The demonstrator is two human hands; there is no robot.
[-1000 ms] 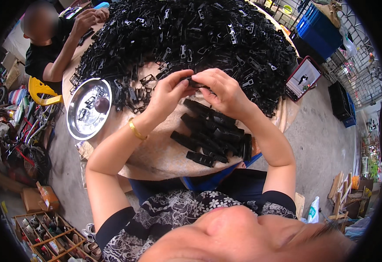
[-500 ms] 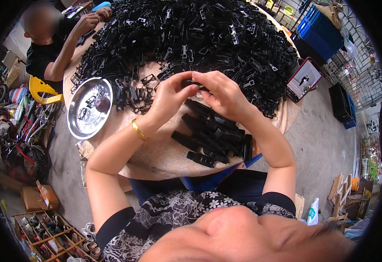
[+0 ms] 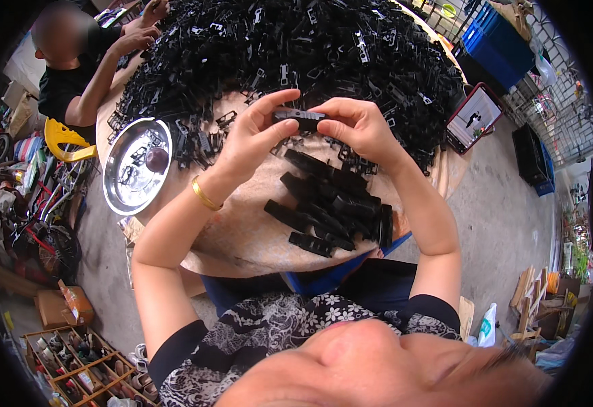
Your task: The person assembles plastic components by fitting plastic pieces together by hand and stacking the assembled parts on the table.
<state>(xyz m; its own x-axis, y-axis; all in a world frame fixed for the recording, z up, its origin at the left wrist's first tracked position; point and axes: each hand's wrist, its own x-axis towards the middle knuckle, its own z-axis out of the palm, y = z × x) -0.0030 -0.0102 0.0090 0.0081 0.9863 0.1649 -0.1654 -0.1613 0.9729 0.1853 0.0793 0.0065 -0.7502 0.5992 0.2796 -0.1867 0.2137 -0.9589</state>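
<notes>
Between my hands is a small, oblong black plastic part [image 3: 301,118], held level above the table. My left hand [image 3: 259,131] pinches its left end between thumb and fingers. The other end sits in the closed fingers of my right hand [image 3: 359,129]. Below my right hand lies a bunch of longer black plastic pieces [image 3: 333,207], side by side near the table's front edge. Beyond my hands rises a big heap of small black plastic parts [image 3: 296,51], many with rectangular openings.
A round metal tray [image 3: 137,193] with a few parts and a dark round object stands at left on the cloth-covered table [image 3: 228,247]. A phone [image 3: 473,119] is propped at the right edge. Across the far left, a co-worker [image 3: 72,68] handles parts. A yellow chair [image 3: 69,142] stands nearby.
My hands have spread slightly apart and turned, so the black part between them now shows lengthwise. The co-worker's hands have shifted a little.
</notes>
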